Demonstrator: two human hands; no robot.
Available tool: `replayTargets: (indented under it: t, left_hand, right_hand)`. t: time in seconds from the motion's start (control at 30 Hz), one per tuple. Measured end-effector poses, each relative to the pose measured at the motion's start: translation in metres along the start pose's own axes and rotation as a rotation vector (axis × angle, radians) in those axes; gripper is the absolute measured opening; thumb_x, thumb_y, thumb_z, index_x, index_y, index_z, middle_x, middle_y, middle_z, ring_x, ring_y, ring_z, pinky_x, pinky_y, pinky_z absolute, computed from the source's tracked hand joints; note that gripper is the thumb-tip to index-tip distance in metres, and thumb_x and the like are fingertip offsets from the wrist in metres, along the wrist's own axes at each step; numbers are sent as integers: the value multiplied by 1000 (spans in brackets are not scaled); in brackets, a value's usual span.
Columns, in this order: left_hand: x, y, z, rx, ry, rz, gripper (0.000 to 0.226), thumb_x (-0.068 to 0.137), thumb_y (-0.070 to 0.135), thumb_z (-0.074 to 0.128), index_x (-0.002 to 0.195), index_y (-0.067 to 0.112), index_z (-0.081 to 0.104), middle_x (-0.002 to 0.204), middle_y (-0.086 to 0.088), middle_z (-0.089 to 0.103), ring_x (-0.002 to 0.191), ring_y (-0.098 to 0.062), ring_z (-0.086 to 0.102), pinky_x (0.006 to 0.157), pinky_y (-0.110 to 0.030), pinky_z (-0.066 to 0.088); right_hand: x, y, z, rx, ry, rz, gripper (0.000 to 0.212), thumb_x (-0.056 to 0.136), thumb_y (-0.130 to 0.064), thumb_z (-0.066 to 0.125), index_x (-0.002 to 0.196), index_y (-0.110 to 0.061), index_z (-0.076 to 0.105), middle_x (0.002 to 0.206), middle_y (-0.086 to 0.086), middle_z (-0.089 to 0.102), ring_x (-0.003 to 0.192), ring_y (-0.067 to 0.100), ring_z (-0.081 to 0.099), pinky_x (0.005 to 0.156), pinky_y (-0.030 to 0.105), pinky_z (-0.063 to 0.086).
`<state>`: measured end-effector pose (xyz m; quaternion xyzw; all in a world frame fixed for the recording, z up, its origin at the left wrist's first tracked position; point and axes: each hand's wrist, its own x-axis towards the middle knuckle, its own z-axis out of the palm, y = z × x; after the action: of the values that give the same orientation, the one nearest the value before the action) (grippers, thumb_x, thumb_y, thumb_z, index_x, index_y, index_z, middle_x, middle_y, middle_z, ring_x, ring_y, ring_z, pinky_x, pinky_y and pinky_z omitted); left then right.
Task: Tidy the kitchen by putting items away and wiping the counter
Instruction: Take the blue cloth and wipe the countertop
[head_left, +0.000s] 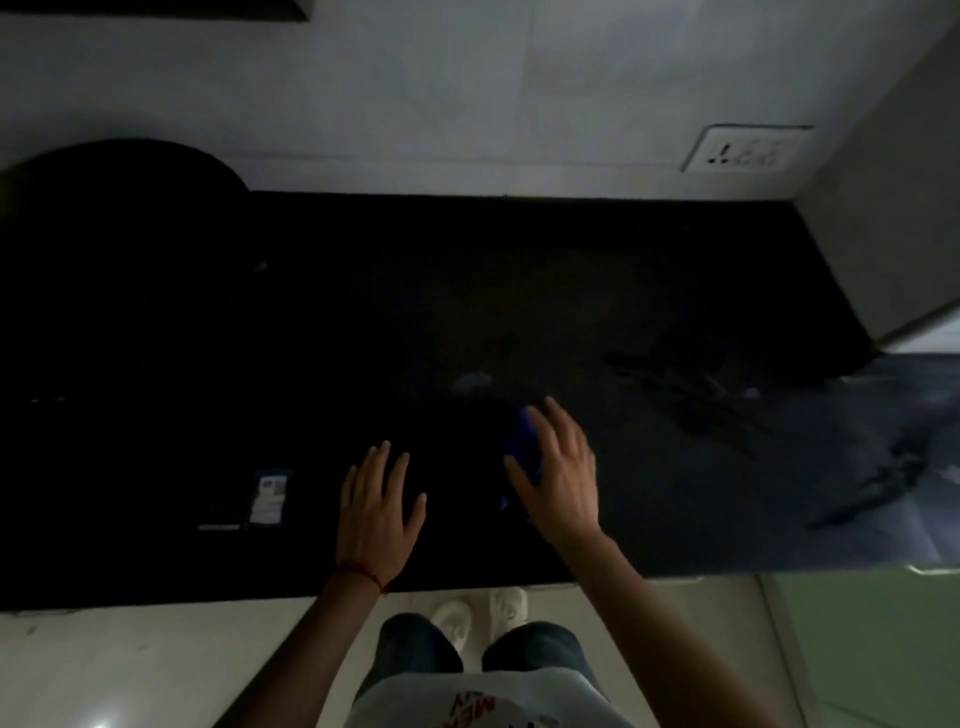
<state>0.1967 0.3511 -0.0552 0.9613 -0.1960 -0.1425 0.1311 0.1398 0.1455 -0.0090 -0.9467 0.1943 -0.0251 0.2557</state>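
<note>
The scene is very dark. A black counter (519, 286) runs across the view. My left hand (379, 504) rests flat near the counter's front edge, fingers spread, holding nothing. My right hand (558, 467) lies just to its right, fingers spread, resting on a blue object (530, 441) that looks like a cloth; only a blue strip shows beside the palm and I cannot tell if the fingers grip it.
A dark round object (119, 208) stands at the back left. A small white-labelled item (270, 496) lies left of my hands. Wet streaks (701, 395) mark the counter's right side. A wall socket (748, 150) sits at the back right. My shoes (478, 613) show on the pale floor.
</note>
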Motion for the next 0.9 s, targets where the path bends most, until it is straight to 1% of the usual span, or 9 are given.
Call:
replayTargets:
  t: [0.07, 0.17, 0.3, 0.43, 0.6, 0.63, 0.77, 0.8, 0.9]
  left_hand:
    - [1, 0, 1, -2, 6, -12, 66, 91, 52, 13, 126, 11, 51, 138, -16, 49, 127, -31, 44, 103, -48, 40]
    - [2, 0, 2, 4, 22, -19, 64, 92, 50, 14, 124, 11, 52, 137, -15, 50, 129, -27, 41, 106, -44, 35]
    - [4, -1, 4, 16, 26, -26, 61, 92, 50, 15, 125, 13, 50, 137, -15, 51, 130, -24, 32, 107, -40, 23]
    - [5, -2, 6, 40, 23, -33, 59, 92, 49, 14, 127, 14, 47, 137, -14, 50, 131, -24, 31, 108, -40, 22]
    - [5, -2, 5, 26, 26, -29, 59, 92, 49, 14, 126, 14, 48, 136, -15, 52, 129, -24, 33, 107, -40, 22]
    - [5, -2, 5, 29, 30, -26, 59, 92, 49, 14, 126, 14, 48, 136, -15, 52, 129, -24, 33, 107, -40, 22]
    - [6, -2, 7, 34, 51, -25, 58, 92, 49, 12, 127, 15, 45, 136, -14, 51, 130, -23, 31, 108, -40, 20]
    - [6, -2, 7, 38, 53, -22, 58, 92, 48, 12, 126, 15, 45, 136, -14, 52, 130, -24, 31, 108, -40, 21]
    - [5, -3, 6, 43, 39, -16, 60, 92, 48, 12, 126, 14, 48, 135, -15, 52, 129, -24, 33, 107, -40, 22]
  right_hand:
    - [1, 2, 21, -163, -125, -123, 62, 90, -46, 40, 144, -24, 21, 153, -5, 6, 141, 16, 3, 117, 41, 19]
    - [20, 0, 39, -282, -174, -158, 60, 89, -45, 33, 142, -20, 24, 153, 3, 24, 139, 21, 11, 113, 48, 28]
    - [79, -19, 43, -215, -251, -239, 62, 95, -40, 34, 147, -21, 7, 158, 1, 1, 141, 17, -14, 118, 40, -3]
    - [100, -37, 54, -167, -247, -233, 57, 95, -36, 36, 146, -21, 16, 157, 2, 10, 145, 23, -2, 118, 41, 1]
    - [76, 4, 44, -275, -210, -464, 53, 87, -43, 35, 136, -23, 39, 145, 1, 43, 137, 24, 33, 108, 48, 36]
    - [86, 9, 41, -279, -189, -433, 53, 88, -43, 36, 137, -24, 37, 147, 1, 40, 138, 24, 31, 110, 47, 35]
    - [121, -26, 51, -173, -141, -110, 55, 94, -37, 38, 145, -23, 21, 157, 0, 12, 145, 24, 0, 119, 41, 2]
    - [116, -35, 57, -164, -153, -139, 54, 94, -36, 38, 144, -23, 22, 157, 0, 14, 145, 25, 2, 119, 42, 4]
    - [81, -27, 63, -213, -199, -457, 53, 89, -40, 36, 139, -22, 37, 150, 2, 35, 141, 28, 24, 115, 45, 21]
